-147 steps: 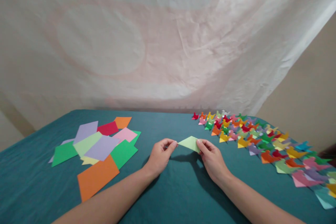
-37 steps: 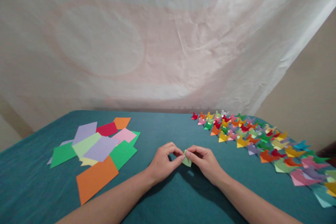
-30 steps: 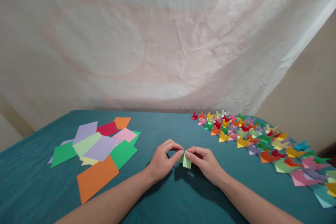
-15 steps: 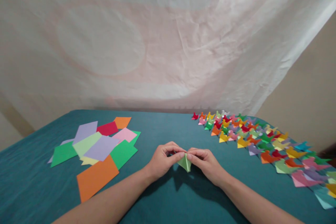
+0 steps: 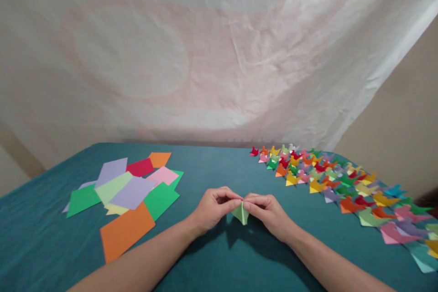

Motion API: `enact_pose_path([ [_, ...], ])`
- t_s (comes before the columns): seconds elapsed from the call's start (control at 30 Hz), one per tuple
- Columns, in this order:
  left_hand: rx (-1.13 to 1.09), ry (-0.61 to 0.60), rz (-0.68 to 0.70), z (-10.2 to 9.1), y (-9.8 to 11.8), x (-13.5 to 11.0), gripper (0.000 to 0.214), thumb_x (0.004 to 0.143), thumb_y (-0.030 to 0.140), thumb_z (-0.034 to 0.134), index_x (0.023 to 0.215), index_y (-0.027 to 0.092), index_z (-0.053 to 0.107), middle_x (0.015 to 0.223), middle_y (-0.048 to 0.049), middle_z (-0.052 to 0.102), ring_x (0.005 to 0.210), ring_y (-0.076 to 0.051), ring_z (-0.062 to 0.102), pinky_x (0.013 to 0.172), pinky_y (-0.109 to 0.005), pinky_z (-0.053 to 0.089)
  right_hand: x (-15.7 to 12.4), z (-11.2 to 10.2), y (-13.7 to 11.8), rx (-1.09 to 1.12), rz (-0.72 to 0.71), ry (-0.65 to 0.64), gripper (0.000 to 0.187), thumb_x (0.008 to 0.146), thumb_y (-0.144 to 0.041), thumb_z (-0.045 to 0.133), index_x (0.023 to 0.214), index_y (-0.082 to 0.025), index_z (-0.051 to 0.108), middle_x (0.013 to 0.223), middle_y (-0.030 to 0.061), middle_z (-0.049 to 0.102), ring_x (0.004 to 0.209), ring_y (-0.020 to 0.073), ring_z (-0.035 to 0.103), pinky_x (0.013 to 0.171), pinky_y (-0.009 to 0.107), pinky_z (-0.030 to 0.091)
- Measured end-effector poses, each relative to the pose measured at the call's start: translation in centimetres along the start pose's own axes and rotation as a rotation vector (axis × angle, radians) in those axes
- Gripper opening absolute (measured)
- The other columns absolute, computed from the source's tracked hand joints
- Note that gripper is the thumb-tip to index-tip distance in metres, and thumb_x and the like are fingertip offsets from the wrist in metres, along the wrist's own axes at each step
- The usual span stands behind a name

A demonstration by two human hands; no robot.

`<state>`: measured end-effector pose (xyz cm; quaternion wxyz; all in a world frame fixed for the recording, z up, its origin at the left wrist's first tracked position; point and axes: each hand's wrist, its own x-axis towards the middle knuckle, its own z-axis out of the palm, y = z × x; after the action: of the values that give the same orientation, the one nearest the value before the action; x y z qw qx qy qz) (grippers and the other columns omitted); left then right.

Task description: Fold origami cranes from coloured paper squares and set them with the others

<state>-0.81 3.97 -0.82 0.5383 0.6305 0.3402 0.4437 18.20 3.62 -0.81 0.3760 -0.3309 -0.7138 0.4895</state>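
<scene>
Both hands, left (image 5: 212,207) & right (image 5: 268,210), pinched together on small green folded paper (image 5: 240,212) above desk (image 5: 222,255). Risk: uneven pinch could skew crease or tear paper.

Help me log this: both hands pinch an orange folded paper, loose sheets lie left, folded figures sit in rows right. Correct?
One slip: the folded paper pinched by the left hand and right hand is light green, not orange, as the head view shows. Loose sheets do lie left and folded figures do sit in rows right.
</scene>
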Motion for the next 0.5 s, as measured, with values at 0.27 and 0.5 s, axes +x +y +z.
enact_pose_path([
  [0.27,0.168,0.043,0.031,-0.09,-0.72,0.01,0.02,0.075,0.032,0.067,0.079,0.013,0.072,0.071,-0.0031,0.058,0.066,-0.013,0.054,0.061,-0.023,0.041,0.01,0.05,-0.07,-0.035,-0.006,-0.005,0.028,0.086,-0.039,0.054,0.079,-0.019,0.072,0.072,0.0014,0.059,0.068,0.0127,0.05,0.066,0.024,0.039],
  [0.5,0.264,0.065,0.028,-0.01,-0.58,-0.02,0.018,0.075,0.03,0.065,0.08,0.014,0.071,0.072,-0.0026,0.06,0.064,-0.011,0.053,0.06,-0.022,0.041,0.05,0.22,0.0,-0.055,-0.016,0.0,0.027,0.086,-0.038,0.055,0.079,-0.019,0.072,0.071,0.0013,0.06,0.067,0.0129,0.051,0.065,0.024,0.04],
])
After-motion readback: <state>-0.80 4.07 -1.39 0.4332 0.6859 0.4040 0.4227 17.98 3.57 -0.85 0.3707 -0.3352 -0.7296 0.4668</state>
